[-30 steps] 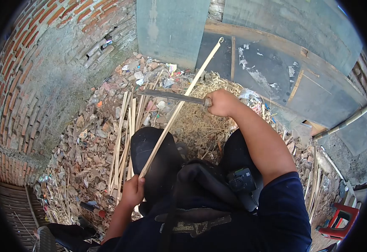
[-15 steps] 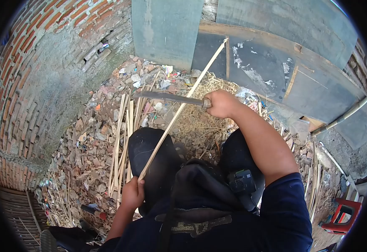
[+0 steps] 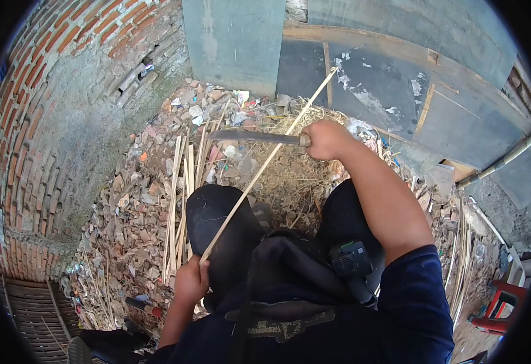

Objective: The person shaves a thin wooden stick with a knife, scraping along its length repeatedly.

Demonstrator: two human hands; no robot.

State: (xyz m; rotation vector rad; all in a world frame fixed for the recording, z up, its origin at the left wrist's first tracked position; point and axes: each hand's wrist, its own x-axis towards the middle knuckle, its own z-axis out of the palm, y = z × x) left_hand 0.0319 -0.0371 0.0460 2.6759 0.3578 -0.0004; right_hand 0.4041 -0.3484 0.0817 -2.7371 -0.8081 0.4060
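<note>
My left hand (image 3: 190, 280) is closed around the lower end of a long pale bamboo strip (image 3: 251, 182). The strip slants up over my left knee and away to the right, its far tip near the dark panel. In my right hand (image 3: 328, 140) is the handle of a machete (image 3: 247, 136), gripped with the fingers wrapped round it. Its blade points left and crosses the strip just beside the handle, seemingly against it. Below the blade lies a heap of thin shavings (image 3: 296, 176) on the ground between my feet.
More bamboo strips (image 3: 173, 206) lie on the rubble to my left, and others (image 3: 461, 261) at the right. A brick wall (image 3: 65, 139) rises on the left, grey-blue panels (image 3: 235, 45) ahead. A red stool (image 3: 501, 309) stands at the lower right.
The strip's far end has dipped lower and shifted slightly right. My right hand and the machete have moved a little right, the blade now more level. My left hand keeps its hold.
</note>
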